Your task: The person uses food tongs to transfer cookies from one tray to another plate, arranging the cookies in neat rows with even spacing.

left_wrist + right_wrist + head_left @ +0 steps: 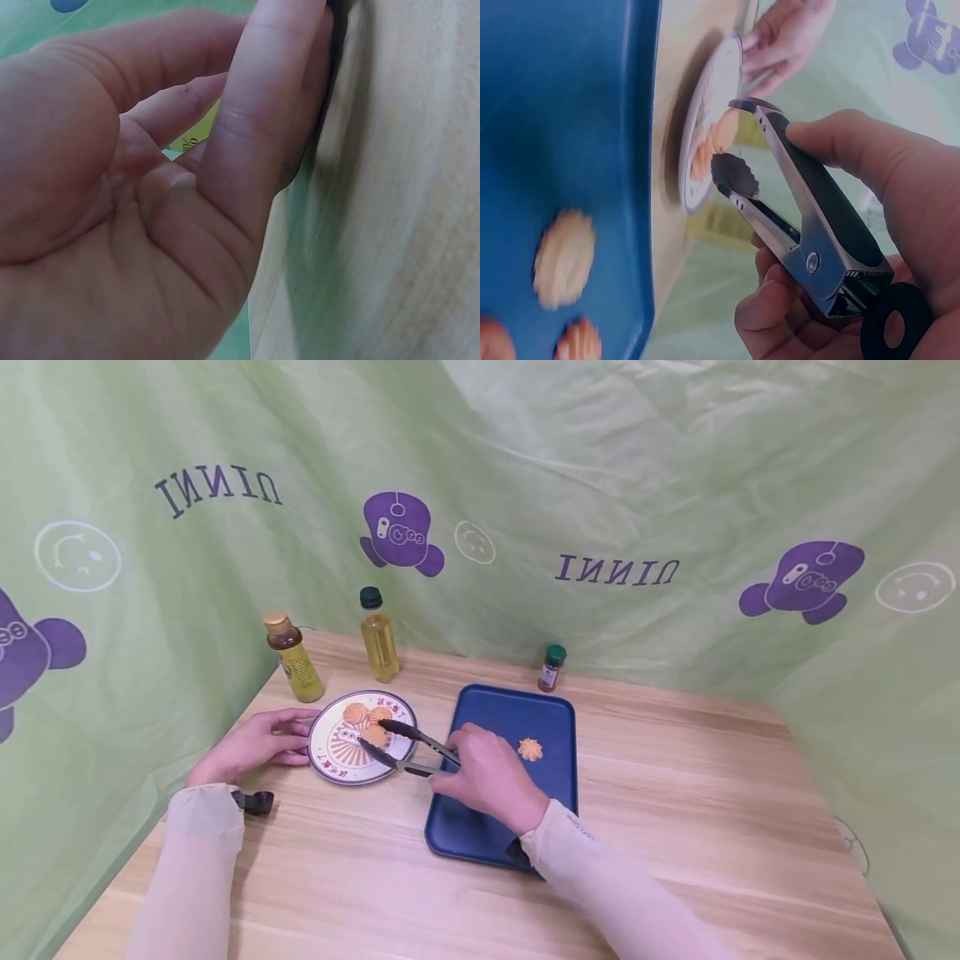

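My right hand (491,777) holds black-and-metal kitchen tongs (810,187) over the blue tray, their arms reaching left to the plate. The tongs' tips stand apart on either side of a round cookie (375,737) on the white patterned plate (341,768). Two more swirled cookies (356,714) lie behind it. At the plate's left edge, my left hand (258,745) grips the rim; up close, its bent fingers (255,112) meet the dark edge. A star-shaped cookie (530,748) sits on the tray (480,714), and the right wrist view shows another cookie (577,341) there.
Behind the plate stand a brown-and-yellow bottle (296,664) and a green-capped oil bottle (379,643). A small green-capped spice jar (551,670) is behind the tray. Green printed curtains (525,485) hang around the wooden table (675,793).
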{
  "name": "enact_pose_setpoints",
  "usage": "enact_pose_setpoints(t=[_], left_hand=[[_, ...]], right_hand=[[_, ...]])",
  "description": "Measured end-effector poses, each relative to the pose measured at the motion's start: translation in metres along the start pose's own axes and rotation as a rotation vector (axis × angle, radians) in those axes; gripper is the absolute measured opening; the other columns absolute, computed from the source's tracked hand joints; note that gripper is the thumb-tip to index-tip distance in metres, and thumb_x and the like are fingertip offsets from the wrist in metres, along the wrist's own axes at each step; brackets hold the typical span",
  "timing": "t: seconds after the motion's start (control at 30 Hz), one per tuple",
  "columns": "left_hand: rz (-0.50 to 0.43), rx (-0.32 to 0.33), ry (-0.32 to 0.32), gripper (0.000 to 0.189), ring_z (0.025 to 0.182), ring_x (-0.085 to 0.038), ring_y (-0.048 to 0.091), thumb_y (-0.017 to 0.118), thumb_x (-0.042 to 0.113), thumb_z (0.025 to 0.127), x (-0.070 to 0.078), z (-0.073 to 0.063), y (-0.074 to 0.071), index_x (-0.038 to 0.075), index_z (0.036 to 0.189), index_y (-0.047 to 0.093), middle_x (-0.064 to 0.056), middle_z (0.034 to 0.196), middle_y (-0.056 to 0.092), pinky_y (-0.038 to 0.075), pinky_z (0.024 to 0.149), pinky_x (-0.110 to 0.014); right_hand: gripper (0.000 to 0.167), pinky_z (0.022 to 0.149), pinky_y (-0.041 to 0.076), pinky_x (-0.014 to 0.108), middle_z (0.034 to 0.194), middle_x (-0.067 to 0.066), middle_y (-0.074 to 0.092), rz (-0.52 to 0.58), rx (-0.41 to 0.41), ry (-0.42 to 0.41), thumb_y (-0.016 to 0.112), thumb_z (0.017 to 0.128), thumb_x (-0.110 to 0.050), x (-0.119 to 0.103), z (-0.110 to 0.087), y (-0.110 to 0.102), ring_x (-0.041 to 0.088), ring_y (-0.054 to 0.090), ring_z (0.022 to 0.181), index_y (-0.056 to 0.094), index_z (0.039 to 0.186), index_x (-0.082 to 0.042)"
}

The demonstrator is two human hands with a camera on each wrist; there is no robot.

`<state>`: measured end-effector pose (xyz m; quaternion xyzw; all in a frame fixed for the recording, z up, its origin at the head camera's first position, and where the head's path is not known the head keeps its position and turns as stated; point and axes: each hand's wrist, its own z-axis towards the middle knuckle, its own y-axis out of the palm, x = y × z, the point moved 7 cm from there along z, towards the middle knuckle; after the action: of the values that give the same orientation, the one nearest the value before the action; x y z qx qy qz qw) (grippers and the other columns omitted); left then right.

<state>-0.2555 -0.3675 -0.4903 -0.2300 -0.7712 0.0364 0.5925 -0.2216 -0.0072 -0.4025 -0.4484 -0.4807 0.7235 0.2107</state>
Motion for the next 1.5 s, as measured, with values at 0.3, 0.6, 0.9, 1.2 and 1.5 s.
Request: enact_pose_setpoints(t=[0.3,0.6,0.9,1.2,1.5], left_hand=[[-0.020,-0.004,0.002,0.065,0.102,-0.012,0.078,0.062,-0.003,0.111,0.004,0.000,0.001,-0.011,0.169,0.034,-0.033,0.143,0.060,0.074,0.095,-0.034],[-0.033,-0.017,0.002,0.067,0.103,-0.013,0.078,0.061,-0.003,0.111,0.001,0.001,0.001,-0.011,0.170,0.031,-0.036,0.145,0.059,0.074,0.096,-0.035],[-0.037,-0.018,-0.002,0.069,0.105,-0.014,0.079,0.060,-0.004,0.111,-0.001,0.002,0.000,-0.010,0.172,0.028,-0.041,0.151,0.054,0.073,0.097,-0.036],[-0.035,-0.015,-0.003,0.069,0.105,-0.014,0.079,0.059,-0.005,0.111,0.001,0.001,0.002,-0.010,0.172,0.027,-0.042,0.151,0.054,0.073,0.098,-0.036],[-0.036,-0.018,0.000,0.068,0.104,-0.013,0.079,0.058,-0.004,0.111,0.000,0.001,0.001,-0.011,0.172,0.028,-0.041,0.150,0.054,0.073,0.097,-0.035]], right_hand=[[0.033,0.057,0.047,0.026,0.086,-0.001,0.062,-0.039,0.026,-0.037,0.088,0.087,-0.037,-0.027,0.025,0.026,0.014,0.053,0.069,0.079,0.097,-0.006],[0.032,0.056,0.050,0.029,0.087,-0.001,0.062,-0.071,0.020,0.011,0.088,0.085,-0.040,-0.034,0.034,0.044,0.014,0.056,0.069,0.074,0.090,-0.011],[0.032,0.056,0.048,0.030,0.090,-0.001,0.065,-0.053,0.036,0.027,0.088,0.086,-0.039,-0.035,0.039,0.048,0.014,0.056,0.072,0.068,0.083,-0.015],[0.033,0.057,0.050,0.029,0.094,-0.001,0.066,-0.082,0.029,0.024,0.088,0.088,-0.041,-0.038,0.043,0.051,0.013,0.057,0.076,0.074,0.096,-0.012],[0.032,0.057,0.052,0.030,0.094,0.000,0.067,-0.082,0.031,0.020,0.088,0.088,-0.040,-0.040,0.041,0.050,0.014,0.057,0.076,0.074,0.094,-0.011]])
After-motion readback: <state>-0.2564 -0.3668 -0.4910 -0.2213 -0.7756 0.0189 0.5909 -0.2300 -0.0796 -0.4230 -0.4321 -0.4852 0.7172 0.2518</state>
